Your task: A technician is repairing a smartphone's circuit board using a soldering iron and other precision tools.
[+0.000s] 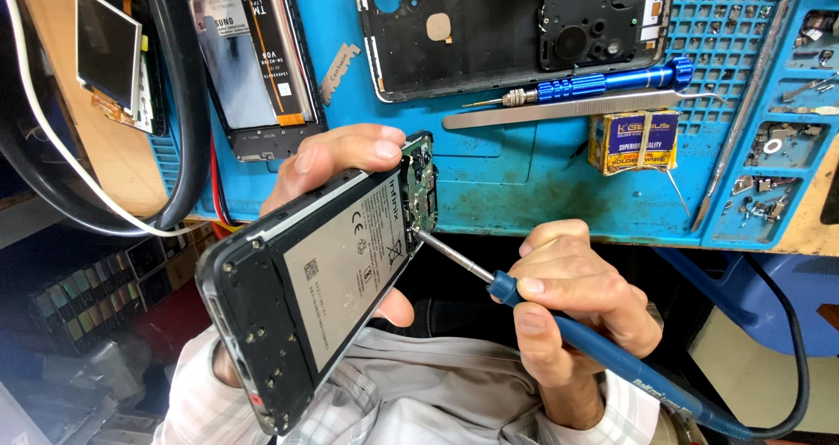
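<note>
My left hand [343,156] holds an opened smartphone [315,279] with its back cover off, showing the grey battery [345,266] and the green circuit board [421,183] at its top end. My right hand [568,296] grips a blue-handled soldering iron [603,344] like a pen. The iron's metal tip [418,232] touches the phone at the edge of the board, beside the battery's corner. A dark cable runs from the iron's handle off to the lower right.
On the blue work mat [516,174] lie a blue precision screwdriver [603,82], metal tweezers [568,111], a small yellow and blue box [634,141], a black phone frame [489,25] and a phone screen assembly [253,60]. Small parts fill the mat's compartments [778,156] at right.
</note>
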